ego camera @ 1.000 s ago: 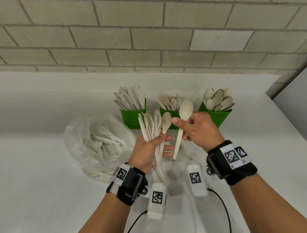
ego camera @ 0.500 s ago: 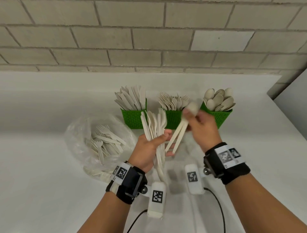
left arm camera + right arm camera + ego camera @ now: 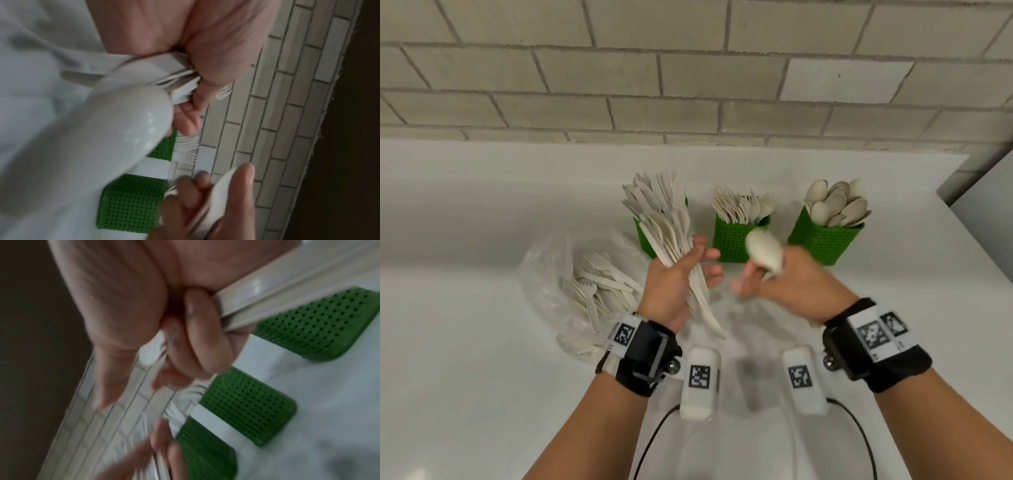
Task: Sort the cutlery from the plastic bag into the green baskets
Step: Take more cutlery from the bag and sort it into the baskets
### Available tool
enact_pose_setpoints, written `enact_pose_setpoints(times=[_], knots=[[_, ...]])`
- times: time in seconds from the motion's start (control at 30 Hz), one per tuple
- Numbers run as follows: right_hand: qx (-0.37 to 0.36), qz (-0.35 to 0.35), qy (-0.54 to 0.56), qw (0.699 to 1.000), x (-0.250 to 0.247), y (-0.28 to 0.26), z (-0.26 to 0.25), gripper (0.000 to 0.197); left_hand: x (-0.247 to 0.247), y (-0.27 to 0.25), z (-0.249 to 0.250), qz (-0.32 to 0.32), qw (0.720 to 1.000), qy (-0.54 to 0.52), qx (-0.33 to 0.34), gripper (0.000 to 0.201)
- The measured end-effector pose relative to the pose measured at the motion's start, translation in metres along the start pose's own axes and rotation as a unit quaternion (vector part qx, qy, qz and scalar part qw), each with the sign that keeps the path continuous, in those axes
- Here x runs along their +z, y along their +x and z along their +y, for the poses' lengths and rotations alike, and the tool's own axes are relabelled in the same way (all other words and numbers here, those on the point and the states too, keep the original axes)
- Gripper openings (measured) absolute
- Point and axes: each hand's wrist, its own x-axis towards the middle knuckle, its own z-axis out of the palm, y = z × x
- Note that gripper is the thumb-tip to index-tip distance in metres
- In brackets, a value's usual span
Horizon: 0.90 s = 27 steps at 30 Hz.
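Right fingers (image 3: pixel 197 331): curled round the handles of what looks like a pair of spoons, thumb pressed along them; blurred in every view.
Right hand (image 3: pixel 794 287): at 3 o'clock of the left hand, in front of the gap between the middle and right baskets.
Spoons (image 3: pixel 765 253): bowls up, poking out above the knuckles toward 11 o'clock; exact count impossible to tell through the blur.
Left fingers (image 3: pixel 185 123): wrapped on a bundle, thumb across the front, two fingertips loose at the far side.
Left hand (image 3: pixel 674 287): at table centre, in front of the left basket.
Bundle (image 3: pixel 671 236): mixed pieces fanned toward 11 o'clock, handle ends trailing below the palm toward 5 o'clock.
Handling: probably very light, thin and stiff, smooth enough to slide against each other; best pinched at mid-handle, squeezed flat so none twist out.
Right basket (image 3: pixel 825 240): at 1 o'clock of the right hand, full of spoons, the likely drop.
Middle basket (image 3: pixel 732 240): forks, at 12 o'clock.
Left basket (image 3: pixel 642 236): knives, partly hidden by the bundle.
Bag (image 3: pixel 558 274): at 9 o'clock of the left hand, open and slumped on the table (image 3: pixel 465 342), forks left inside.
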Motion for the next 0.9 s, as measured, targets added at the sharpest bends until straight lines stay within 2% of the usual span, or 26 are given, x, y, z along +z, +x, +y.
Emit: enact_pose_setpoints(times=[0.03,0.07,0.1,0.17,0.23,0.37,0.4,0.47,0.6,0.7,0.8,0.87,0.9], knots=[[0.003,-0.066,-0.028,0.997,0.009,-0.004,0.002,0.027,0.001,0.003,0.004,0.012,1.000,-0.019,0.009,0.014],[-0.002,-0.101,-0.048,0.994,0.018,-0.008,0.005,0.028,0.003,0.004,0.007,0.022,0.999,-0.035,0.018,0.012],[-0.017,-0.104,-0.065,0.992,0.026,-0.009,0.008,0.026,0.004,0.006,0.011,0.028,0.998,-0.047,0.025,0.010],[-0.038,-0.062,-0.062,0.995,0.034,-0.008,0.012,0.023,0.002,0.008,0.016,0.041,0.997,-0.064,0.032,0.007],[-0.030,-0.006,-0.005,1.000,0.029,-0.004,0.014,0.025,-0.004,0.012,0.021,0.066,0.993,-0.092,0.029,0.001],[-0.019,0.049,0.094,0.994,0.013,0.002,0.004,0.012,-0.018,0.017,0.023,0.111,0.984,-0.136,0.012,0.012],[-0.017,0.055,0.144,0.988,0.012,0.003,-0.001,0.008,-0.017,0.017,0.022,0.117,0.985,-0.128,0.013,0.011],[-0.021,0.074,0.242,0.967,0.011,0.006,-0.009,0.014,-0.013,0.015,0.018,0.128,0.987,-0.098,0.020,0.011],[-0.063,0.114,0.301,0.945,0.010,0.013,-0.023,0.020,0.000,0.010,0.006,0.115,0.992,-0.040,0.023,0.012],[-0.081,0.093,0.296,0.947,0.018,0.015,-0.024,0.009,0.010,0.002,-0.006,0.065,0.998,0.012,0.010,0.009],[-0.076,0.071,0.230,0.968,0.031,0.017,-0.017,0.023,0.022,-0.008,-0.021,-0.003,0.995,0.098,-0.002,0.010],[-0.087,0.067,0.139,0.984,0.034,0.016,-0.015,0.018,0.023,-0.010,-0.028,-0.001,0.988,0.156,0.014,0.017],[-0.090,0.070,0.117,0.987,0.032,0.015,-0.015,0.027,0.022,-0.010,-0.028,0.003,0.985,0.173,0.026,0.020]])
